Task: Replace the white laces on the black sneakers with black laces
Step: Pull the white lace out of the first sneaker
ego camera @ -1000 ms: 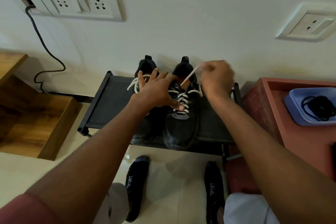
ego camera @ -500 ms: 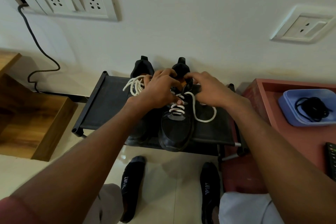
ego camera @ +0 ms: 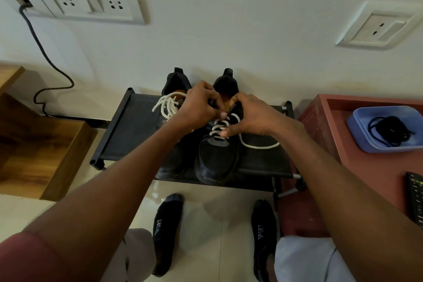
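Since half a second ago little has changed: both hands stay at the right sneaker (ego camera: 215,158) on the black rack (ego camera: 130,130). The left hand (ego camera: 196,108) and right hand (ego camera: 254,117), fingers curled, pinch its white lace (ego camera: 258,146) near the top eyelets; a loose loop trails right. Black laces (ego camera: 389,130) lie in a blue tray (ego camera: 357,135) on the red tabletop (ego camera: 375,172)

My left hand (ego camera: 198,108) hides most of the left sneaker (ego camera: 176,82). The remote (ego camera: 415,199) is cut off at the right edge. My fingertips hide the right sneaker's (ego camera: 217,158) top eyelets.
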Available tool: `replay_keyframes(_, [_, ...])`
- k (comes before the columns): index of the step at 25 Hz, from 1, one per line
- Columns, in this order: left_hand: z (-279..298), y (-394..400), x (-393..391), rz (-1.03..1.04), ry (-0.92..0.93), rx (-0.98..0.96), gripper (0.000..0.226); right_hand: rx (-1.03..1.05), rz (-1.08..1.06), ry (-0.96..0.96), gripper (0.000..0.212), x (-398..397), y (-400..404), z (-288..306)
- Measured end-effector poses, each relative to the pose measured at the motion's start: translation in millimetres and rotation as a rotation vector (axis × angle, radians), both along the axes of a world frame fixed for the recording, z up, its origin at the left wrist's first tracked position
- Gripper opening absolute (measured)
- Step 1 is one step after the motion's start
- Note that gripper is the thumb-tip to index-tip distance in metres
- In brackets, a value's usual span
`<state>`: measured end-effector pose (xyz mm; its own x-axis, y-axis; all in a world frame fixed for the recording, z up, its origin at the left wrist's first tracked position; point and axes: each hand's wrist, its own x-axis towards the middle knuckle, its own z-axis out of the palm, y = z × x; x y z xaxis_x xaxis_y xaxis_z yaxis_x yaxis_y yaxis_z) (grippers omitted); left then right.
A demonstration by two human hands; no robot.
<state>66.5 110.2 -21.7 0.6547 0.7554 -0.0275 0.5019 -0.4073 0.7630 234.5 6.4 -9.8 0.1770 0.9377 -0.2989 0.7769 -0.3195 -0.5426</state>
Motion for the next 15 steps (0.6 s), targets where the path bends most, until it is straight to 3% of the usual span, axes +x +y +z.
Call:
replay_keyframes(6, [15, -8, -11, 0.081, -0.142, -0.225, 0.009, 0.031, -0.072, 0.026, 0.080, -6, 4, 2])
replay_keyframes(11, [10, -8, 0, -0.053, 0.172, 0.316, 0.019, 0.022, -0.095, 0.063, 0.086, -8, 8, -1])
replay_keyframes(13, [10, -7, 4, -0.061, 0.185, 0.324, 0.018, 0.008, -0.088, 0.068, 0.087, -8, 8, -1])
replay_keyframes(15, [11, -7, 4, 0.006, 0.096, 0.168, 0.013, 0.002, -0.081, 0.074, 0.088, -7, 8, -1])
